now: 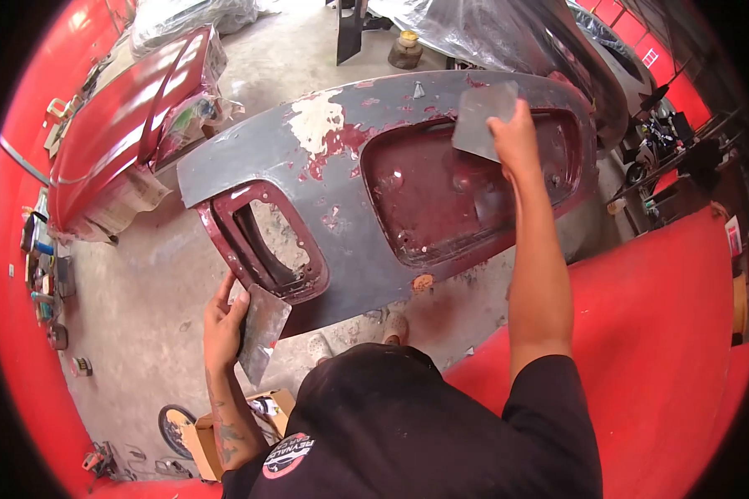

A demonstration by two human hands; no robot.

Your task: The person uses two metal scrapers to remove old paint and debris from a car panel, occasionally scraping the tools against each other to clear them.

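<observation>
A car trunk lid [339, 241], grey with dark red patches, lies in front of me. Cream body filler [316, 121] covers a spot on its upper left. My right hand [516, 137] pinches the lower right edge of a thin grey filler spreader [483, 116], which overlaps the top of the large red recess [474, 183]. Lower left, by the smaller cut-out [312, 281], my left hand [225, 320] grips a scuffed metal plate [263, 328] with a tiny red mark. Its fingertips are near the lid's edge.
A red car panel [100, 158] with masking plastic stands at the left. Plastic-covered cars are at the back, near a can with a yellow top [406, 50]. Below my left arm is a cardboard box [204, 445]. A red surface [641, 333] spans the right side.
</observation>
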